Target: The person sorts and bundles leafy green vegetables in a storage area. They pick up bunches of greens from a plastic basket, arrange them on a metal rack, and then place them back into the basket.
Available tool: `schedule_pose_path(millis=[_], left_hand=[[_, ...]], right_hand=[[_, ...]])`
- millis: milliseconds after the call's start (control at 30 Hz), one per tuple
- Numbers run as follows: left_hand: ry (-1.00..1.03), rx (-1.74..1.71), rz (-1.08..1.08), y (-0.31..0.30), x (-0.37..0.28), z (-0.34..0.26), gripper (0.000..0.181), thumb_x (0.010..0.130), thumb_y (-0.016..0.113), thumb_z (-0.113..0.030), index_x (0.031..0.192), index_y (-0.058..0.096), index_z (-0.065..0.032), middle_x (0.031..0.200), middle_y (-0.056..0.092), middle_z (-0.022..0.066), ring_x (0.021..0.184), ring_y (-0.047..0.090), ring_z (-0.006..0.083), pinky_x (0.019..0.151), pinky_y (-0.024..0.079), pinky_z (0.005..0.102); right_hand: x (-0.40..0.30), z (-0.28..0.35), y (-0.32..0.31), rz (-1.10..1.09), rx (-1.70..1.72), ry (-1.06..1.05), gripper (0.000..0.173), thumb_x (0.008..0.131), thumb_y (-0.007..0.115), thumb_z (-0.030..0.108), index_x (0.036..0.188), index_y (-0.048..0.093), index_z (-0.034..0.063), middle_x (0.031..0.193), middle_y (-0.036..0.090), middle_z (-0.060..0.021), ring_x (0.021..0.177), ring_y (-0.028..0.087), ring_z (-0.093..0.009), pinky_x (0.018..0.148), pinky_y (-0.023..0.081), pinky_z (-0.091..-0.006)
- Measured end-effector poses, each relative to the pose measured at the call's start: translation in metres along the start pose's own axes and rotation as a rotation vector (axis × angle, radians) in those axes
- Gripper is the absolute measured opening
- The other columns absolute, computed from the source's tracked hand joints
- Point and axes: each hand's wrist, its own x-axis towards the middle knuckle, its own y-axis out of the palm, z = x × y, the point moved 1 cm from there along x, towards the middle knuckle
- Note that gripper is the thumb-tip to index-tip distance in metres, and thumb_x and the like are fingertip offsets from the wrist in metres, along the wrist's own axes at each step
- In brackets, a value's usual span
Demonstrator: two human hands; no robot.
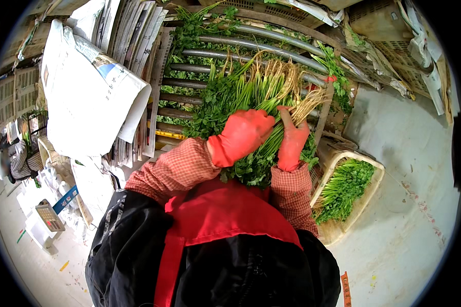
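Observation:
Both hands wear red rubber gloves. My left hand (244, 134) is curled, knuckles up, around green stems of leafy herbs at the near side of the pile; its fingertips are hidden. Close by on the right, my right hand (294, 138) holds the root end of a bunch of leafy herbs (272, 142), thumb and a finger against the stems just below the pale roots. Beyond both hands lies a pile of leafy herbs (223, 96), roots towards the upper right, on a rack of metal bars (184, 98).
A plastic crate (376, 180) with bundled herbs stands on the floor at right. Stacked newspapers (138, 42) and a large white sheet (88, 99) are left of the rack. A digital scale (50, 218) is at lower left. Another person (23, 161) is at far left.

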Motion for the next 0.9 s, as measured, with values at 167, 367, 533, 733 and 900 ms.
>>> schedule_pose_path(millis=[167,367,533,733,900], left_hand=[[-0.29,0.017,-0.004,-0.003,0.031,0.033,0.015,0.077,0.065,-0.021,0.085,0.067,-0.0084,0.083,0.065,0.0128,0.075,0.063,0.0309,0.064,0.052,0.0359],[-0.414,-0.126,0.401,0.019,0.047,0.05,0.023,0.079,0.063,-0.025,0.094,0.066,-0.0083,0.089,0.065,0.0145,0.079,0.063,0.0333,0.071,0.051,0.0369],[-0.371,-0.614,0.265,0.018,0.028,0.044,0.024,0.085,0.06,-0.015,0.104,0.06,-0.0018,0.078,0.065,0.0082,0.063,0.061,0.0152,0.054,0.048,0.0268],[-0.703,-0.85,0.628,-0.003,0.03,0.044,0.028,0.09,0.055,-0.024,0.107,0.056,-0.0011,0.057,0.054,0.0026,0.043,0.049,0.0075,0.039,0.036,0.021],[-0.627,-1.099,0.481,-0.004,0.022,0.04,0.03,0.092,0.05,-0.02,0.118,0.054,-0.007,0.058,0.052,-0.0003,0.043,0.048,0.0072,0.039,0.036,0.0206]], right_hand=[[0.01,-0.018,-0.014,-0.002,-0.146,0.017,0.014,0.084,0.059,0.008,0.096,0.064,0.0014,0.076,0.057,0.0025,0.065,0.044,-0.006,0.059,0.036,-0.0216],[0.017,-0.007,-0.005,-0.008,-0.262,0.213,0.026,0.084,0.058,0.01,0.108,0.061,0.0005,0.091,0.062,-0.0042,0.083,0.052,-0.011,0.078,0.04,-0.0254],[0.018,-0.009,-0.006,0.043,-0.096,0.112,0.028,0.082,0.067,0.018,0.102,0.062,-0.0015,0.089,0.063,-0.0011,0.077,0.053,-0.008,0.066,0.042,-0.0246],[0.019,0.003,-0.002,0.18,-0.12,0.186,0.019,0.082,0.061,0.01,0.098,0.066,0.0004,0.08,0.06,0.0025,0.066,0.048,-0.005,0.06,0.038,-0.0216],[0.017,0.007,-0.001,0.272,-0.077,0.166,0.025,0.083,0.06,0.009,0.106,0.064,0.0018,0.077,0.057,0.005,0.063,0.043,-0.004,0.057,0.035,-0.0205]])
